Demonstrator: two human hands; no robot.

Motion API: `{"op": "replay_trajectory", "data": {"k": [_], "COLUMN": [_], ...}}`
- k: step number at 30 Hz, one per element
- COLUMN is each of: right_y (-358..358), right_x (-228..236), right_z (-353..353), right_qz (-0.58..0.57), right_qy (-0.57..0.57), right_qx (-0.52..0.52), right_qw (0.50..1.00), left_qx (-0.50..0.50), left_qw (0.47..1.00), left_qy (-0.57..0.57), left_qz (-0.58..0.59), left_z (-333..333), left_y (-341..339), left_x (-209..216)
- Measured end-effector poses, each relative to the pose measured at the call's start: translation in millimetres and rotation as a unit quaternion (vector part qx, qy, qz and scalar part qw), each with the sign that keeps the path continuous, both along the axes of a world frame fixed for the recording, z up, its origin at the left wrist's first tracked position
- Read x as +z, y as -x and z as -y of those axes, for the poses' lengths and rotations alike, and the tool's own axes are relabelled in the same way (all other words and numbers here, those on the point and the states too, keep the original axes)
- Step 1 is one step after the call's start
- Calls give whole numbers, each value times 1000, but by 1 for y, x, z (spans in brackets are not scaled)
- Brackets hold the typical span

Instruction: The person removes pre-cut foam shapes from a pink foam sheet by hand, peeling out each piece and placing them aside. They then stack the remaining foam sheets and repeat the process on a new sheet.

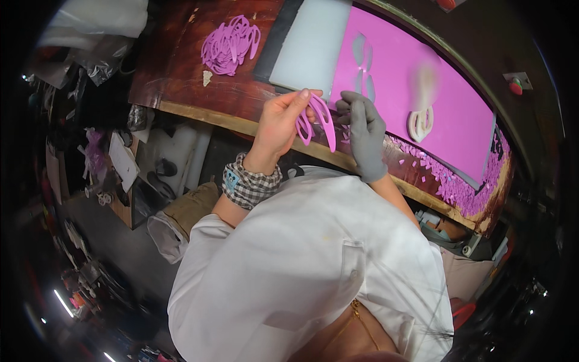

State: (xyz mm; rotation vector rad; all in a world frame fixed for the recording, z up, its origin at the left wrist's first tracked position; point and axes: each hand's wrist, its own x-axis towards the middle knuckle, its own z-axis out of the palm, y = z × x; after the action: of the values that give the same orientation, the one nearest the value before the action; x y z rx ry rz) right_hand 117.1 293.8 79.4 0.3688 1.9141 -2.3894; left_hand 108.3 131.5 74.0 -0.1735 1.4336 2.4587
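Note:
My bare left hand (280, 123) is closed, thumb against fingers, on curved pink cut-out straps (329, 130) with long slots, which hang down past the table's front edge. Close to its right is my right hand (365, 136) in a grey glove. Its fingers are curled in; what they hold, if anything, is hidden, though a bit of pink shows beside the palm. Beyond the right hand lies a flat pink sheet (458, 120) with strap-shaped openings (360, 51) cut through it. On the sheet rests a pale oval cutting die (420, 123), with a blurred pale shape above it.
A heap of pink cut-outs (231, 45) sits at the far left of the reddish-brown table (175, 78). A whitish board (310, 45) adjoins the pink sheet. Many small pink scraps (461, 196) litter the table's right end. A brown bag (190, 211) stands below the table edge.

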Motion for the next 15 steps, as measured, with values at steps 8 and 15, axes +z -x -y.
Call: {"op": "replay_trajectory", "data": {"k": [8, 15], "right_y": [-5, -5], "right_x": [4, -18], "right_z": [13, 0], "right_qz": [46, 28], "right_qy": [-104, -259], "right_qx": [255, 391], "right_qw": [960, 883], "left_qx": [20, 115], "left_qw": [986, 972], "left_qy": [-135, -143], "left_qz": [97, 146], "left_z": [12, 37], "left_y": [-7, -9], "left_x": [-3, -5]}}
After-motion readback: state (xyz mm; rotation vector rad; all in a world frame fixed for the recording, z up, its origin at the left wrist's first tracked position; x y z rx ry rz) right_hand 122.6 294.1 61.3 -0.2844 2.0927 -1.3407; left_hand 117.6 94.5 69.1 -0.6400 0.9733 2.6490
